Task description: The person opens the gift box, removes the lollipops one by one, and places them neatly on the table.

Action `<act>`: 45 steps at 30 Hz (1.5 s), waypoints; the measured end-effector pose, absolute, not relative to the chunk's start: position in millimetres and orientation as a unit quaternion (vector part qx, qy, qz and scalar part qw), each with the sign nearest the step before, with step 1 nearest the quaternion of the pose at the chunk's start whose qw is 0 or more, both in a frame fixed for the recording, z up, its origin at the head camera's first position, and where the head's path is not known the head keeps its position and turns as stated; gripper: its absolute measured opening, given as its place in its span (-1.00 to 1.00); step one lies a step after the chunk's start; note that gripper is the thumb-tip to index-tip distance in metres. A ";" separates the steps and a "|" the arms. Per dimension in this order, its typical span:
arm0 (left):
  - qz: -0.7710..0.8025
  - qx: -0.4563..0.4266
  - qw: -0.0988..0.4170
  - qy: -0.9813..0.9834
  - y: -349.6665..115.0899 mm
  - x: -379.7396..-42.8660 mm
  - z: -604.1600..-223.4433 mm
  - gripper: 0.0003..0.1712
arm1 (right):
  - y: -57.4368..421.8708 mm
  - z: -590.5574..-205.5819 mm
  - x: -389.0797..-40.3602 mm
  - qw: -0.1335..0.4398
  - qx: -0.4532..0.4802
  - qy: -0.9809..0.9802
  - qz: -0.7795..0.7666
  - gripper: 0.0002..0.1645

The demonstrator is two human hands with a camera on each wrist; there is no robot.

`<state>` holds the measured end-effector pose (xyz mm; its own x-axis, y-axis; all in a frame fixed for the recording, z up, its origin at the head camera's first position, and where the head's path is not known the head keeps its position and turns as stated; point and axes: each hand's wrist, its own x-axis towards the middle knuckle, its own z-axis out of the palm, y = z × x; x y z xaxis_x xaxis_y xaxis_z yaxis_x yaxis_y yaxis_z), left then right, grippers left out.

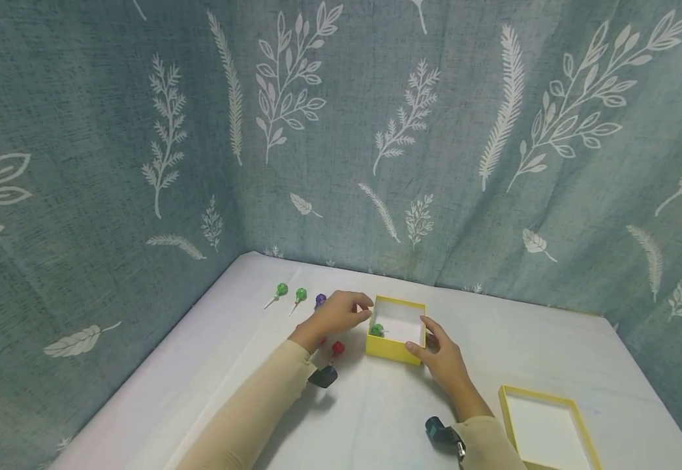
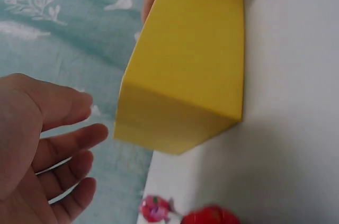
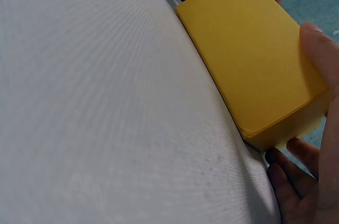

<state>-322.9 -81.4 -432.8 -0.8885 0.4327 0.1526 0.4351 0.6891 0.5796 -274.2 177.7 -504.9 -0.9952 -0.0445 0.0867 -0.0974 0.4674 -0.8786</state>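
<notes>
A yellow box (image 1: pixel 394 353) with a white inside stands open on the white table, a green lollipop (image 1: pixel 378 329) lying in its left part. My right hand (image 1: pixel 445 360) holds the box at its near right corner. In the right wrist view its thumb lies on the near wall and its fingers touch the side wall. Just left of the box is my left hand (image 1: pixel 339 313), its fingers loosely bent and apart, holding nothing; the left wrist view shows a gap between this hand (image 2: pixel 50 150) and the box (image 2: pixel 185 49). A red lollipop (image 1: pixel 338 348) lies below the left hand.
Two green lollipops, one (image 1: pixel 282 289) farther left than the other (image 1: pixel 301 294), and a purple lollipop (image 1: pixel 320 299) lie at the back left. The yellow-rimmed lid (image 1: pixel 546 427) rests at the front right. A patterned curtain (image 1: pixel 341 196) borders the table's back and left.
</notes>
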 end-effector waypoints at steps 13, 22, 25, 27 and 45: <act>-0.247 -0.265 -0.036 -0.931 -49.3 -330.5 -433.6 -0.68 | 179.8 -506.5 -276.5 0.033 0.048 -0.852 0.520 0.01; -0.147 -0.266 -0.042 -0.952 -33.9 -332.6 -438.7 -0.69 | 179.4 -508.1 -275.5 0.039 0.057 -0.849 0.524 0.00; -0.110 -0.277 -0.031 -0.954 -29.5 -334.4 -440.6 -0.70 | 179.6 -508.8 -275.5 0.044 0.057 -0.849 0.523 -0.01; -0.091 -0.276 -0.029 -0.957 -26.9 -335.7 -441.7 -0.71 | 179.7 -508.9 -275.4 0.046 0.059 -0.849 0.523 -0.02; -0.069 -0.214 -0.110 -0.968 -15.2 -337.5 -439.6 -0.61 | 179.3 -509.6 -274.4 0.060 0.070 -0.854 0.513 -0.05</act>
<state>-337.5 -15.2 -439.6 -0.8843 0.4290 -0.1845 0.3987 0.8992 0.1802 -274.4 179.3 -509.6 -0.9829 -0.0580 0.1746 -0.1814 0.4649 -0.8666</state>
